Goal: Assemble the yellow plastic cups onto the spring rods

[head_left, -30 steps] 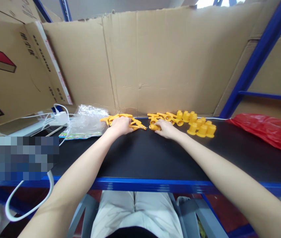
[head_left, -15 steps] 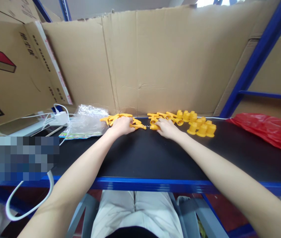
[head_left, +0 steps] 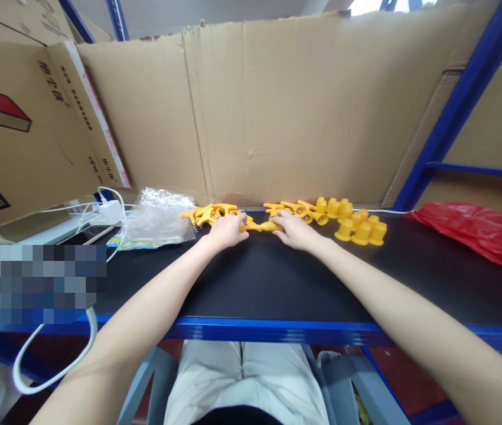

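Observation:
My left hand (head_left: 230, 230) is closed round a slim yellow plastic piece (head_left: 251, 226) whose tip points right. My right hand (head_left: 293, 229) grips another yellow plastic piece (head_left: 269, 226), mostly hidden under the fingers. The two pieces meet end to end between my hands, low over the black table. Behind my left hand lies a pile of yellow forked plastic parts (head_left: 209, 212), with a small metal spring (head_left: 195, 228) at its edge. Yellow funnel-ended parts (head_left: 308, 213) lie just beyond my right hand. To their right stand several yellow flanged cups (head_left: 361, 229).
A clear plastic bag (head_left: 156, 215) lies left of the pile, near a phone (head_left: 89, 235) and a white charger (head_left: 111, 212) with cables. A red plastic bag (head_left: 476, 233) is at the right. Cardboard (head_left: 299, 112) walls the back; a blue rail (head_left: 286, 330) edges the front.
My left hand has moved slightly right and nearer to me. The gap between the two held pieces, where a spring showed, has closed. My right hand has barely shifted.

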The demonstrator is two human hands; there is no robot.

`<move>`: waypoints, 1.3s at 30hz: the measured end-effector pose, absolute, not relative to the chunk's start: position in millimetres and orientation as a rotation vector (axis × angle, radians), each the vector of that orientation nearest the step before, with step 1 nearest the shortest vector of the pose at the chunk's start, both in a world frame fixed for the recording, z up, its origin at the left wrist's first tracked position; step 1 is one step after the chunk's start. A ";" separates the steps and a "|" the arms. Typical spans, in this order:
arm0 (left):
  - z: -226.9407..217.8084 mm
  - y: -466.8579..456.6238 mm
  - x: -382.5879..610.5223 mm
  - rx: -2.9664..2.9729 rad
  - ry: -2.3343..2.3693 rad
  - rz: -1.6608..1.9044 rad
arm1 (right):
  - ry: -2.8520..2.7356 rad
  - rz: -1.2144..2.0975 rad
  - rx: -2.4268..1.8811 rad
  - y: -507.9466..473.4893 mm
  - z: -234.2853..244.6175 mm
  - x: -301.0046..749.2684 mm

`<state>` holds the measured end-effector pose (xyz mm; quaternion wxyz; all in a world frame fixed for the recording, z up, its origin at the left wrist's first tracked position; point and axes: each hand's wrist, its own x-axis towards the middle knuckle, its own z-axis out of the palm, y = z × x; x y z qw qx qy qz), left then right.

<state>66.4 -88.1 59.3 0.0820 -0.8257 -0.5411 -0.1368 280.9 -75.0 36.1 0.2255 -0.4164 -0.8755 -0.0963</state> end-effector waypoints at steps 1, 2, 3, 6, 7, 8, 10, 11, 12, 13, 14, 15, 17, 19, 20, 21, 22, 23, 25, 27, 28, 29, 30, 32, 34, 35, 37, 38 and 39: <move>58.0 -86.2 65.4 -2.481 -1.603 -0.415 | -2.401 -0.235 -1.120 -73.9 35.9 282.1; 56.7 -84.2 63.9 -2.499 -1.588 -0.417 | -2.388 -0.204 -1.087 -72.9 35.9 283.2; 55.6 -82.1 62.3 -2.514 -1.579 -0.414 | -2.379 -0.175 -1.052 -72.1 35.9 284.0; 52.9 -76.5 57.4 -2.561 -1.570 -0.373 | -2.395 -0.105 -0.969 -71.2 36.8 284.6; 52.3 -75.2 56.2 -2.577 -1.571 -0.356 | -2.406 -0.088 -0.954 -71.2 37.2 284.5; 52.0 -74.3 55.3 -2.589 -1.575 -0.343 | -2.414 -0.074 -0.946 -71.2 37.6 284.4; 52.1 -73.6 54.6 -2.598 -1.579 -0.339 | -2.418 -0.056 -0.951 -71.0 38.4 284.6; 52.6 -73.9 54.7 -2.594 -1.572 -0.349 | -2.421 -0.051 -0.960 -70.7 38.7 285.1; 53.1 -74.3 54.8 -2.585 -1.557 -0.366 | -2.427 -0.048 -0.967 -70.3 38.9 285.7; 53.7 -75.0 55.1 -2.573 -1.537 -0.388 | -2.433 -0.046 -0.972 -69.9 39.1 286.4; 54.2 -75.7 55.5 -2.560 -1.515 -0.412 | -2.438 -0.045 -0.975 -69.6 39.2 287.1; 54.5 -76.5 56.0 -2.545 -1.497 -0.434 | -2.441 -0.044 -0.977 -69.5 39.3 287.7; 54.2 -77.7 57.1 -2.518 -1.479 -0.470 | -2.436 -0.045 -0.982 -69.9 39.5 288.6; 52.9 -78.4 58.5 -2.501 -1.476 -0.486 | -2.428 -0.039 -0.986 -70.9 40.0 288.7; 52.0 -78.6 59.3 -2.496 -1.481 -0.488 | -2.426 -0.030 -0.988 -71.4 40.2 288.5; 51.2 -78.6 60.1 -2.492 -1.489 -0.484 | -2.424 -0.014 -0.988 -71.7 40.4 288.3; 50.4 -78.6 60.8 -2.488 -1.497 -0.479 | -2.425 0.014 -0.989 -71.8 40.4 288.1; 49.8 -78.6 61.5 -2.486 -1.504 -0.470 | -2.427 0.055 -0.996 -71.5 40.3 287.9; 49.1 -78.6 62.8 -2.480 -1.510 -0.455 | -2.409 0.157 -1.058 -70.0 39.2 288.4; 48.9 -78.6 63.7 -2.474 -1.516 -0.445 | -2.346 0.283 -1.152 -67.7 37.6 290.5; 48.9 -78.6 63.9 -2.472 -1.524 -0.441 | -2.301 0.355 -1.186 -66.6 36.9 292.0; 48.9 -78.5 63.9 -2.472 -1.533 -0.439 | -2.257 0.437 -1.202 -65.7 36.5 293.9; 48.8 -78.4 63.7 -2.474 -1.539 -0.440 | -2.218 0.531 -1.198 -65.1 36.5 295.8; 48.5 -77.8 62.7 -2.484 -1.532 -0.452 | -2.146 0.728 -1.165 -65.2 37.8 299.1; 47.8 -76.9 61.4 -2.493 -1.509 -0.471 | -2.062 0.904 -1.146 -66.5 40.2 300.7; 47.5 -76.5 60.8 -2.496 -1.499 -0.478 | -2.018 0.980 -1.142 -67.3 41.3 301.0; 47.2 -75.8 59.9 -2.496 -1.495 -0.486 | -1.959 1.098 -1.150 -68.4 43.0 300.6; 47.2 -75.5 59.5 -2.496 -1.498 -0.488 | -1.948 1.136 -1.158 -68.6 43.2 300.3; 47.3 -75.3 59.2 -2.497 -1.499 -0.490 | -1.944 1.159 -1.165 -68.3 43.0 299.9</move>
